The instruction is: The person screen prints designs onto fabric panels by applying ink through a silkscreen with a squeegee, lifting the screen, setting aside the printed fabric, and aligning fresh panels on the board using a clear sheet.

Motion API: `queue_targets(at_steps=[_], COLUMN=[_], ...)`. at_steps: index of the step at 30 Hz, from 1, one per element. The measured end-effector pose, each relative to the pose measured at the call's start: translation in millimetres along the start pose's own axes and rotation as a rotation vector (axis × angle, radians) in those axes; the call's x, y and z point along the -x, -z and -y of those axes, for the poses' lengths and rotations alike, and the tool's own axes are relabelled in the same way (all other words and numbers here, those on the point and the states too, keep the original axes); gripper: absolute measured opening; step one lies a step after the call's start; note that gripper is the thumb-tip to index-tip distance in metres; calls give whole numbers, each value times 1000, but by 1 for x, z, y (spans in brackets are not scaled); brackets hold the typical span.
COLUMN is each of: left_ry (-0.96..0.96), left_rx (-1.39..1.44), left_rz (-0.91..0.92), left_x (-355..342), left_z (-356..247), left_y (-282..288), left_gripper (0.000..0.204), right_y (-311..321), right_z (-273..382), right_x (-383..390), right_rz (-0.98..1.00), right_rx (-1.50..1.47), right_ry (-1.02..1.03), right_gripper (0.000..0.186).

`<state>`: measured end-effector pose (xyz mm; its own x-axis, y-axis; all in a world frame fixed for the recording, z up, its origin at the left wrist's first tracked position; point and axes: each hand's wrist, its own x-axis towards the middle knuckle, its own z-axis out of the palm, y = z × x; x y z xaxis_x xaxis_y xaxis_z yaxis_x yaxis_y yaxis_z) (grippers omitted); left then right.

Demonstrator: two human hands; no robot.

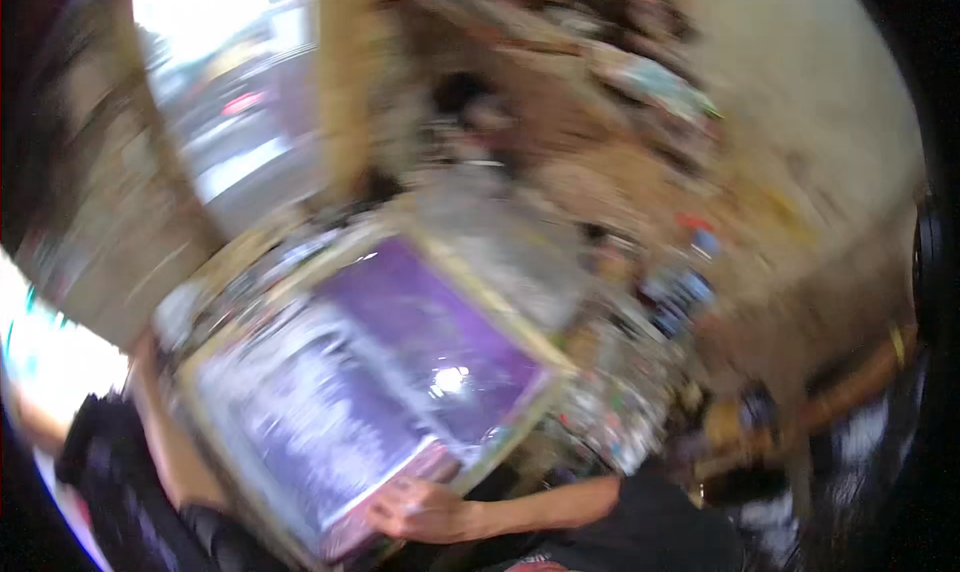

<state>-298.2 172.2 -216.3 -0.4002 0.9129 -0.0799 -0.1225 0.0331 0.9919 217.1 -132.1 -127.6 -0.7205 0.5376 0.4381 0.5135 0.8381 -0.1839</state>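
Note:
The picture is smeared by motion. In front of me lies a pale-edged screen-printing frame (510, 332), tilted in view, with a shiny purple mesh. White, streaky wet-looking stuff covers much of its nearer left half. At the frame's near edge, my right hand (420, 510) is closed on a reddish-brown bar with a pale edge, which looks like a squeegee (432, 462). My left arm (175, 432) reaches up along the frame's left side. My left hand (145, 357) is blurred near the left corner, its fingers not distinguishable.
Behind the frame lies a grey flat slab (510, 242). To the right stand a clear bottle with a blue cap (685, 282) and a heap of clear plastic litter (620, 402). A wooden post (345, 82) rises beside a bright opening. Dark clothing (115, 462) shows at left.

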Motion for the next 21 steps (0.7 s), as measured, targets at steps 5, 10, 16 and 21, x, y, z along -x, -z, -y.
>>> queue_targets(at_steps=[5, 10, 16, 21], left_ry=[50, -218, -184, -270], left_rx=[-117, -113, -54, -448], left_rz=[12, -102, -38, 34], left_x=[1, -11, -22, -56], left_z=[2, 0, 31, 35], left_y=[-90, 30, -43, 27], left_gripper=[27, 17, 16, 13], right_y=[36, 28, 34, 37], right_z=[-11, 9, -1, 5], right_x=[8, -12, -4, -7], right_rz=[175, 132, 197, 179], right_rx=[154, 56, 127, 60], right_ry=[-64, 54, -20, 20], right_gripper=[15, 15, 19, 23])
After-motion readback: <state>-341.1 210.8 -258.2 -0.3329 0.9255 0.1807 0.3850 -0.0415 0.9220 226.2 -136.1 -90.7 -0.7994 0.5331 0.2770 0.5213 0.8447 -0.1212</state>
